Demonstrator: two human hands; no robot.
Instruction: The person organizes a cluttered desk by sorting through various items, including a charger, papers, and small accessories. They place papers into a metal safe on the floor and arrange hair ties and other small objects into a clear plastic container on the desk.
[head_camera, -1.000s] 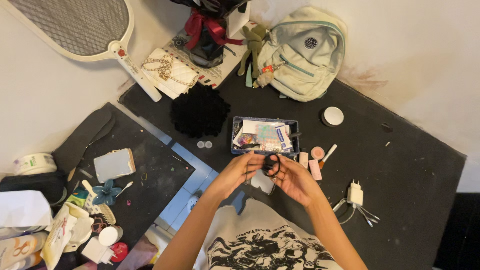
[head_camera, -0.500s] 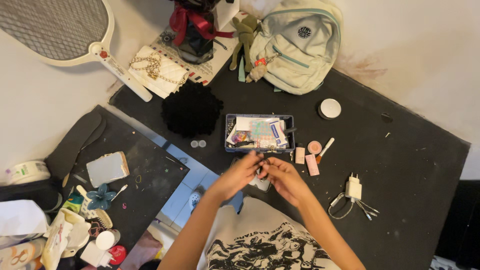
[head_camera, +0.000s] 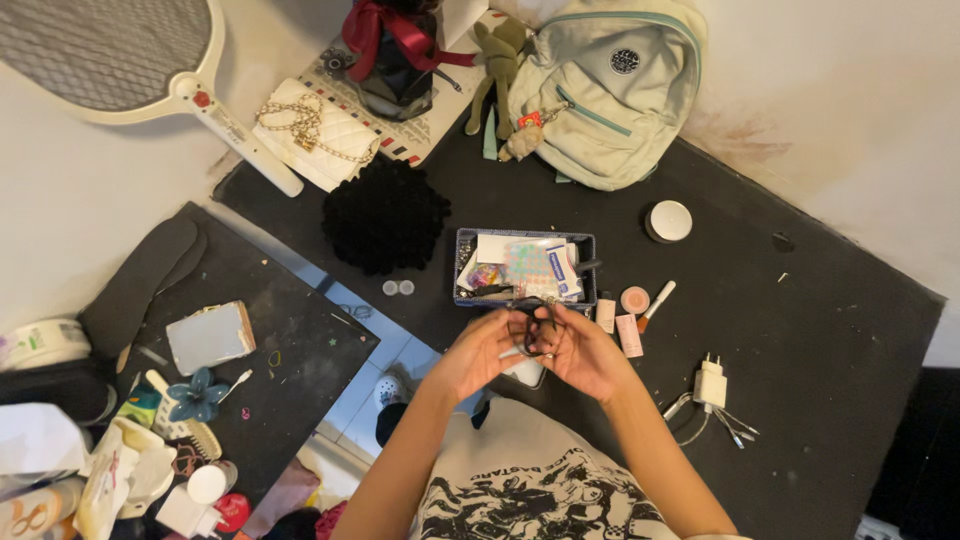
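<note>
Both sets of fingers (head_camera: 522, 330) meet over a small black loop (head_camera: 540, 333), looks like a hair tie, pinched between the left hand (head_camera: 478, 352) and the right hand (head_camera: 582, 352) and pulled a bit open between them, held up just in front of the little blue basket (head_camera: 526, 296). That basket is stuffed with packets and small bits. Just right of it on the black worktop (head_camera: 800, 350) sit a couple of small makeup tubes (head_camera: 617, 324), a round pink compact (head_camera: 635, 300) and a brush (head_camera: 657, 303). Further right there's a white charger (head_camera: 711, 386) with its cables, and a round white tin (head_camera: 669, 221) up above. Behind the basket: a black fuzzy thing (head_camera: 386, 214), a pale green backpack (head_camera: 600, 90), a white quilted purse (head_camera: 305, 130) with a chain and an electric fly swatter (head_camera: 130, 60).
</note>
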